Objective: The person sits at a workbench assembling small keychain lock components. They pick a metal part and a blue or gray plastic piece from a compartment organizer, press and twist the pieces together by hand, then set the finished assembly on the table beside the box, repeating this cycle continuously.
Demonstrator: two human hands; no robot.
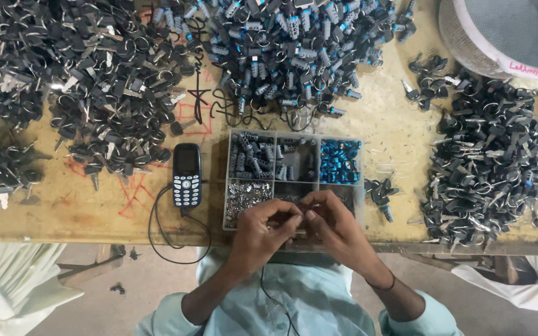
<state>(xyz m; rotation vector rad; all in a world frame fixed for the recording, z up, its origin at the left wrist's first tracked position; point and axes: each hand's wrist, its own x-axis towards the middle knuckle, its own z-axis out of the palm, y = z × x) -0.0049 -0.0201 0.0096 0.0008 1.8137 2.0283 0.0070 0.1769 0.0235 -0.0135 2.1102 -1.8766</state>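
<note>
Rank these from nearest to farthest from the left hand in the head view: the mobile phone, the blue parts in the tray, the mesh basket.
From the left hand:
1. Mobile phone, to its left.
2. Blue parts, in the tray's upper right compartment.
3. Mesh basket, far top right corner.

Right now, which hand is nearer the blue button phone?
Left. The left hand sits just right of the phone, lower down; the right hand is farther right, past the left one.

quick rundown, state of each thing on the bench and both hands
left hand: fingertips pinched on something too small to tell
right hand: pinched against the left
compartment tray: open, compartments hold parts
phone: face up, screen dark, cable attached
basket: upright, at the bench corner
</note>
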